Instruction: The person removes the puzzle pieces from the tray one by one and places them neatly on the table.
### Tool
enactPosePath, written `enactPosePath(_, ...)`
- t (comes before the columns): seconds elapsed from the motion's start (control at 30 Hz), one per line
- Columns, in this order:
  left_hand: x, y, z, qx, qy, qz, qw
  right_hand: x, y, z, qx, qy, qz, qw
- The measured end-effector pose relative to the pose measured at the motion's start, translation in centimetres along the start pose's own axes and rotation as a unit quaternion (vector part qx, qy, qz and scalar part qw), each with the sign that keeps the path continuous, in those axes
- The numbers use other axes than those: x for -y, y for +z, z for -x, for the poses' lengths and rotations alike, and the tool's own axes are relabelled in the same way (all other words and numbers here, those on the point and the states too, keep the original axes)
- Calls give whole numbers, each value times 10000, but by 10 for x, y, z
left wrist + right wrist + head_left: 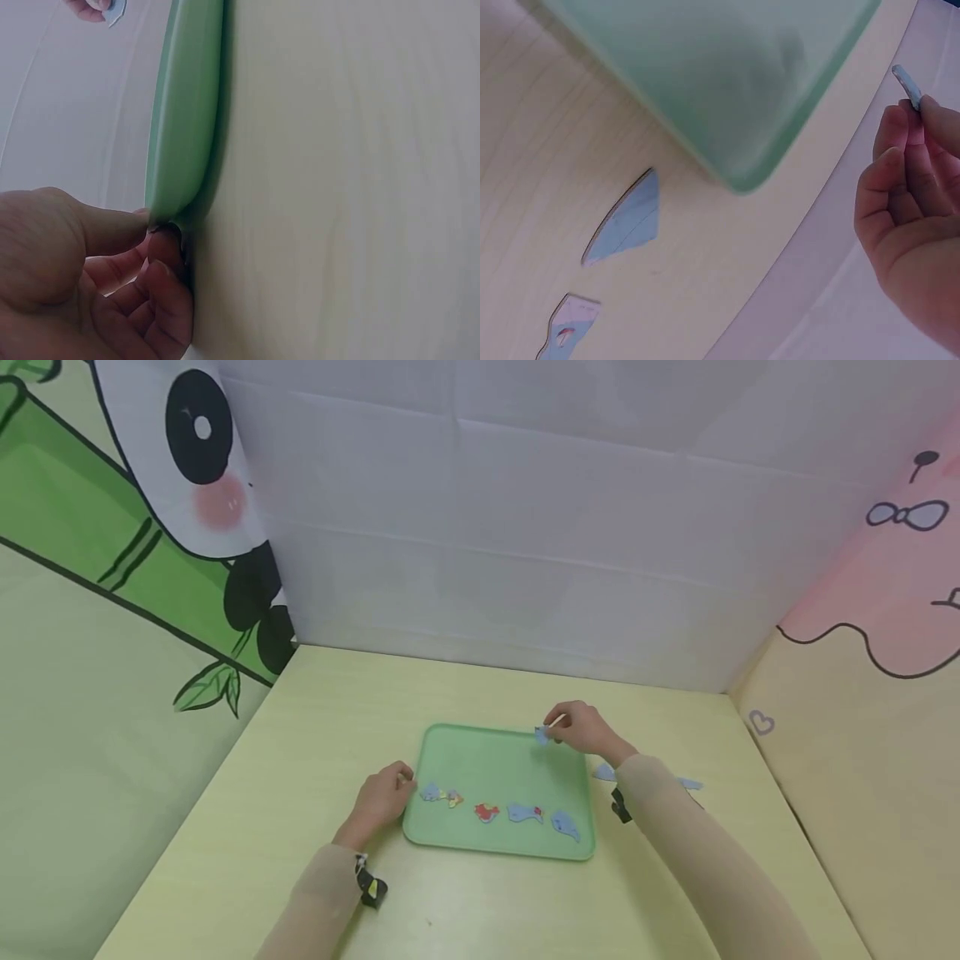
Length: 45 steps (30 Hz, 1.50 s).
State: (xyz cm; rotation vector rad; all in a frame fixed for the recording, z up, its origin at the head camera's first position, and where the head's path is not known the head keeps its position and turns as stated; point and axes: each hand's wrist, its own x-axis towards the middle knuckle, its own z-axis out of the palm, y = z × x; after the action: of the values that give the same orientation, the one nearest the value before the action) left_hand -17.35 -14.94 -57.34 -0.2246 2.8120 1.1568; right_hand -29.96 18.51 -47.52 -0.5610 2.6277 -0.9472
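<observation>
A green tray [498, 758] lies on the table, with its left rim between the thumb and forefinger of my left hand [384, 792]. In the left wrist view, that hand [97, 277] pinches the tray's raised edge [187, 112]. Above the tray's far right part, my right hand [583, 729] holds a small blue puzzle piece [542, 735] by the fingertips. The right wrist view shows the piece [907, 86] edge-on, its face hidden. Along the tray's near side lie a blue-and-yellow piece [442, 794], a red piece [486, 812] and blue pieces [523, 812].
Right of the tray, on the table [352, 710], lie a blue wedge-shaped piece [626, 221] and another piece with a small red mark [566, 330]. The right sleeve partly covers this area in the head view. A pale wall [487, 527] rises behind.
</observation>
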Motion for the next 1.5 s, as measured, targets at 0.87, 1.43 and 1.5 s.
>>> enactPosePath(0.87,6,3,2,-100,5,67,9999,-85,-66,45,-426,501,155,9977)
enactPosePath(1.43,3,3,1,-90,-3,43,10000,-169,-110,108,-553,1088,31,9925)
enactPosePath(1.5,2,2,1,-91,46,51,9999,-176,-111,115,-555,1192,-83,9913)
